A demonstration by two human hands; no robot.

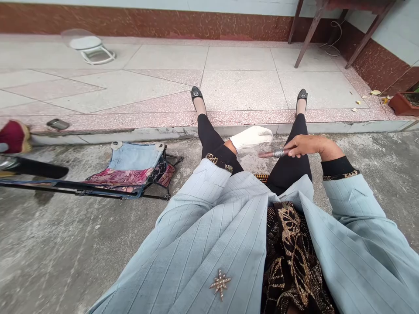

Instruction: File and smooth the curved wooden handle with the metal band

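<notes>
My left hand point(251, 137) wears a white glove and is held out over my legs, fingers stretched together toward the right. My right hand point(305, 146) is bare and closed around a slim rod-like tool point(273, 153) with a dark reddish shaft and a silvery metal section; its tip points left, just under the gloved fingers. Whether the glove touches the tool is unclear. Both arms are in light blue striped sleeves with black-and-gold cuffs. My legs in black trousers and black flat shoes point(196, 93) stretch out onto the tiled step.
A low folding stool point(131, 168) with patchwork fabric stands on the concrete at left. A dark red cloth bundle point(13, 136) lies at the far left. A white plastic stool point(90, 47) is overturned on the tiles. Wooden table legs point(310, 30) and a terracotta planter point(406, 104) are at right.
</notes>
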